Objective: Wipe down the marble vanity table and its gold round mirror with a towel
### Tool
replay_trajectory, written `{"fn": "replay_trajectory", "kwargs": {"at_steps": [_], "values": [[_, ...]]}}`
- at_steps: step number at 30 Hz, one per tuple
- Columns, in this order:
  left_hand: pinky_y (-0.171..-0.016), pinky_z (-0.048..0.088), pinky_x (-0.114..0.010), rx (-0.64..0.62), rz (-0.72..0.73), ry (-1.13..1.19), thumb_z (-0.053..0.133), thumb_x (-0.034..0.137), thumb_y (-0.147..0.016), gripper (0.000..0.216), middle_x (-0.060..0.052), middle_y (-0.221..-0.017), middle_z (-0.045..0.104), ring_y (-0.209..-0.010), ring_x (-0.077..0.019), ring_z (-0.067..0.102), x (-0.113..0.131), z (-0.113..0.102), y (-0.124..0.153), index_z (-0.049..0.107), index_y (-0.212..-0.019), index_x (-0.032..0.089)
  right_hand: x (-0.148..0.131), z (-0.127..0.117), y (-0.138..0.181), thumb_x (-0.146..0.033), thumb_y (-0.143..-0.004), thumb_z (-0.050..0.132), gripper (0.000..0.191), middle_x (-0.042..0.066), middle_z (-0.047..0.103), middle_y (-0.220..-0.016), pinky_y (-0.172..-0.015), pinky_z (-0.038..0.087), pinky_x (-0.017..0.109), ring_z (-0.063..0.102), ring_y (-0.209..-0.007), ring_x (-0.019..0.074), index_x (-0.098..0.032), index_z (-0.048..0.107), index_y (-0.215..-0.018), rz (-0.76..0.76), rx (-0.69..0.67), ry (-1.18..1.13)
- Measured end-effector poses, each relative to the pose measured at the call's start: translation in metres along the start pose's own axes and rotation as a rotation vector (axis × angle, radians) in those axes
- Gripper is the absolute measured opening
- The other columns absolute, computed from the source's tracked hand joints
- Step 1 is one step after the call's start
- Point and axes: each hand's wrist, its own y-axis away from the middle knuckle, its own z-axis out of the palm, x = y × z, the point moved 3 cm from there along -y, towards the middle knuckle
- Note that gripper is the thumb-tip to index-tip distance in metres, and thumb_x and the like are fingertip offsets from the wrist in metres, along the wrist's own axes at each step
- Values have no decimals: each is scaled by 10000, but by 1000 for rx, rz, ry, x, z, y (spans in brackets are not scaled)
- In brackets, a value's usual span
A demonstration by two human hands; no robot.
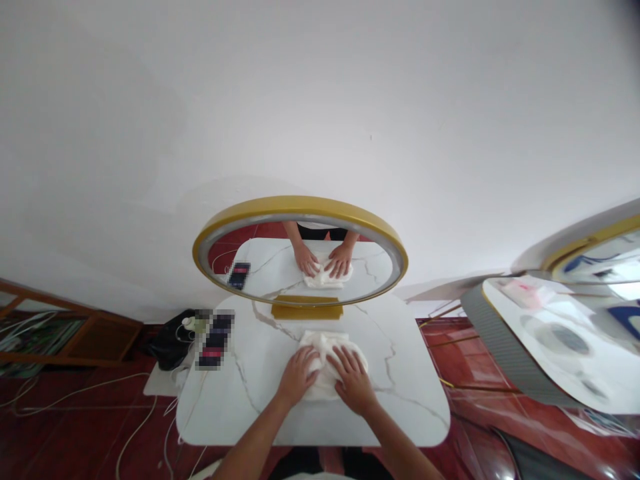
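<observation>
A white cloth (327, 347), bunched and partly folded, lies on the white marbled tabletop (400, 413). My left hand (300, 375) rests on the cloth's left side, its fingers spread. On the right side of the cloth, my right hand (354, 381) lies flat with fingers apart. Both hands press on the fabric from above, and parts of it are hidden beneath them. The oval mirror (300, 205) behind the cloth reflects both hands and the cloth.
The mirror's gold base (307, 309) stands at the table's back. A blurred-out phone-like object (216, 341) lies at the left edge. Cables and a black bag (173, 340) are on the floor to the left. A second white table (545, 327) stands right.
</observation>
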Motion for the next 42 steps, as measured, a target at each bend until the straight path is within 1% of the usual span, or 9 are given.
{"fn": "replay_trajectory", "kwargs": {"at_steps": [5,9,14,18,22,25,32,38,42], "values": [[-994,405,-393,43,-39,-7,513,261,-823,367,-58,-1249,513,-1194,-200,444,-9,-5,-35,500,-1190,244,7,-12,-38,-106,-639,438,826,-69,156,-1507,-1116,60,477,105,-1381,215,-335,257,-1412,92,4,-3],[-1014,379,-421,61,-75,-7,492,224,-816,383,-68,-1269,493,-1220,-214,418,0,3,-28,486,-1199,227,8,-11,-28,-114,-632,433,830,-91,169,-1501,-1122,82,453,120,-1379,200,-348,259,-1409,82,0,-16],[-1045,333,-416,38,-131,15,470,227,-821,418,-53,-1337,436,-1260,-212,363,35,31,16,459,-1238,247,15,-4,31,-119,-657,421,831,-87,128,-1508,-1120,89,477,100,-1384,215,-351,205,-1425,24,29,-51],[-1041,320,-428,-105,-128,47,550,304,-783,472,-52,-1309,457,-1223,-241,384,71,59,49,454,-1244,275,31,10,102,-174,-696,448,799,-72,118,-1511,-1121,74,486,100,-1383,246,-345,185,-1432,-13,-1,-65],[-1030,330,-403,-285,-49,107,621,365,-733,512,-38,-1268,475,-1188,-239,405,102,73,54,461,-1216,310,51,26,156,-258,-761,467,727,-63,146,-1506,-1114,93,485,130,-1376,263,-361,194,-1426,31,20,-42],[-1016,347,-392,-339,-38,115,632,386,-727,481,-42,-1257,469,-1174,-236,415,110,75,45,485,-1177,303,59,32,169,-320,-790,476,696,-57,153,-1506,-1108,106,485,143,-1373,268,-365,196,-1425,52,39,-24],[-1029,352,-409,-258,27,-1,563,362,-806,470,-66,-1339,422,-1229,-238,386,112,77,3,438,-1250,270,83,11,133,-331,-826,454,659,-42,165,-1506,-1105,129,480,156,-1370,260,-335,194,-1432,68,121,6],[-998,401,-416,-93,18,-115,519,266,-835,407,-71,-1310,463,-1220,-233,420,115,75,-70,460,-1237,247,126,-25,72,-280,-829,444,652,-41,163,-1507,-1104,134,473,150,-1372,241,-330,199,-1431,58,158,63],[-1003,398,-433,-38,-22,-135,485,220,-840,407,-94,-1322,457,-1245,-247,400,107,78,-119,456,-1246,214,151,-45,25,-262,-827,440,652,-44,197,-1499,-1101,136,467,160,-1370,229,-340,200,-1428,60,169,98]]}}
